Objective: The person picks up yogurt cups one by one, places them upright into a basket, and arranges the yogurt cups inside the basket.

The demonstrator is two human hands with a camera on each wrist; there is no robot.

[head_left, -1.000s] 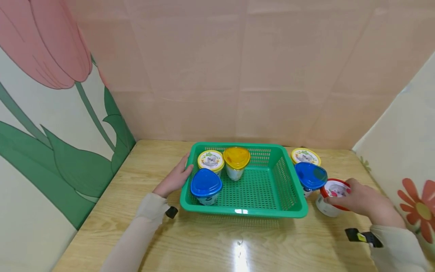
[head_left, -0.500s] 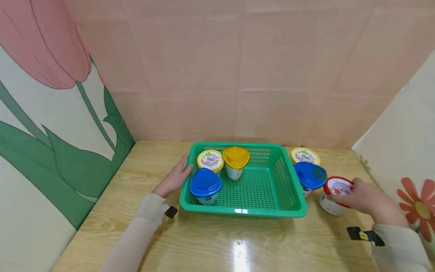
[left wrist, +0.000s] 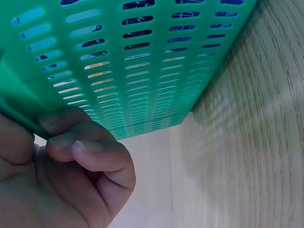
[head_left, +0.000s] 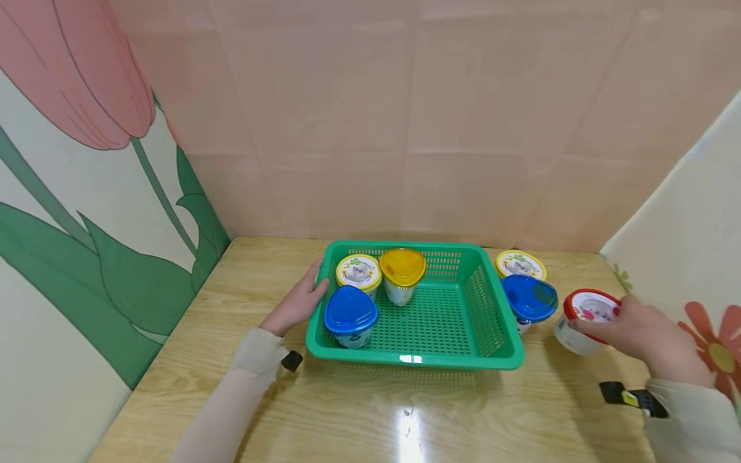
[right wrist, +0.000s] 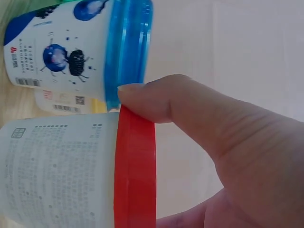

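Note:
My left hand grips the left rim of a green plastic basket. In the left wrist view its fingers curl at the rim beside the slotted wall. Inside the basket stand a yogurt tub with a printed yellow-edged lid, a yellow-lidded tub and a blue-lidded tub. At the right, my right hand holds a red-lidded tub by its lid. The right wrist view shows the thumb on the red lid's edge. Whether this tub touches the table cannot be told.
Against the basket's right side stand another blue-lidded tub and, behind it, a tub with a printed yellow-edged lid. The wooden table meets a pink back wall. A flower-printed wall lies close by the right hand.
My right hand has moved right and slightly away from me with the red-lidded tub, widening its gap from the blue-lidded tub. The left hand and basket have stayed in place.

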